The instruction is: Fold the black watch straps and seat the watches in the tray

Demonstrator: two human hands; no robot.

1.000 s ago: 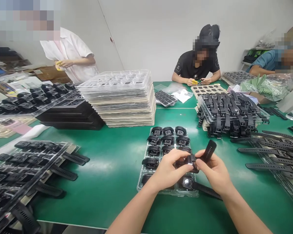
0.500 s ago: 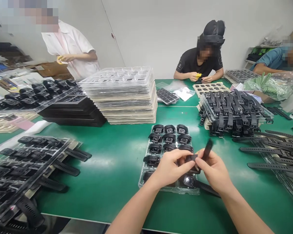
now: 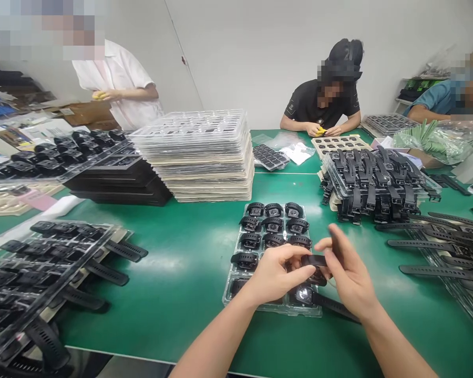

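A black smartwatch (image 3: 314,260) is pinched between the thumb and fingers of my left hand (image 3: 278,272), its strap bent into a loop. At the loop's right end is my right hand (image 3: 350,278), with fingers apart and the thumb beside the strap. Part of the watch body is hidden behind the fingers. Below both hands lies a clear plastic tray (image 3: 228,295) with several watches in its compartments, most with looped straps. Near its front right corner another watch (image 3: 304,295) lies with its strap stretched out to the right, under my right hand.
Trays of watches (image 3: 63,252) stand at the left, and more watches (image 3: 449,244) lie at the right. A tall tray stack (image 3: 213,157) and a pile of strapped watches (image 3: 370,181) stand farther back. Co-workers, including a person in black (image 3: 307,102), are beyond the table.
My right hand has loosened from its pinch and spread its fingers. The strap end that stuck up now lies down in the loop. My left hand has stayed on the watch.
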